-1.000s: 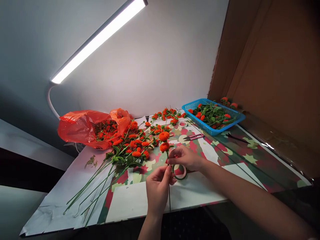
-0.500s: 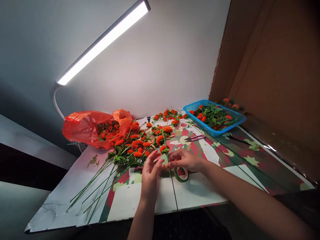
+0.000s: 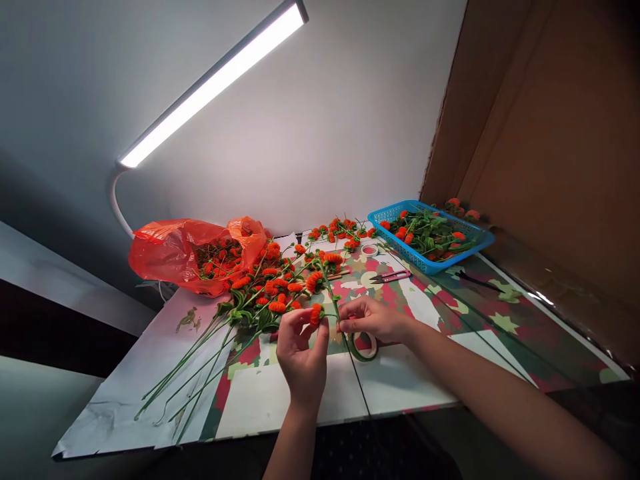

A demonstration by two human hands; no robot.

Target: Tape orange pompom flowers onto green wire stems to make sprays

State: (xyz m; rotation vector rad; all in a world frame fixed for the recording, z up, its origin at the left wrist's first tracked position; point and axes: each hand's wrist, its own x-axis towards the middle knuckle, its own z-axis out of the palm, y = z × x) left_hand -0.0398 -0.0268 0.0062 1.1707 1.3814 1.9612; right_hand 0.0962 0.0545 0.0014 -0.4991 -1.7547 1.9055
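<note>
Between the thumb and fingers of my left hand (image 3: 303, 357) is a small orange flower head (image 3: 316, 314) with a green base. It bends out to the left from a green flower stem (image 3: 333, 297), which carries more orange blooms higher up. My right hand (image 3: 370, 320) pinches this stem below the blooms, and a thin dark wire runs down from it past the table edge. A roll of green floral tape (image 3: 365, 348) hangs or stands just under my right hand; its contact with the table cannot be made out.
Finished-looking orange flower stems (image 3: 270, 293) lie to the left, before a red plastic bag (image 3: 170, 253) of flower heads. Pink-handled thread snips (image 3: 393, 277) and a white tape roll (image 3: 369, 251) lie behind. A blue basket (image 3: 430, 267) holds flowers. A lamp (image 3: 215, 83) shines above.
My left hand has taken hold of the lowest flower head and drawn it left, away from the stem. My right hand stays nearly in place on the stem.
</note>
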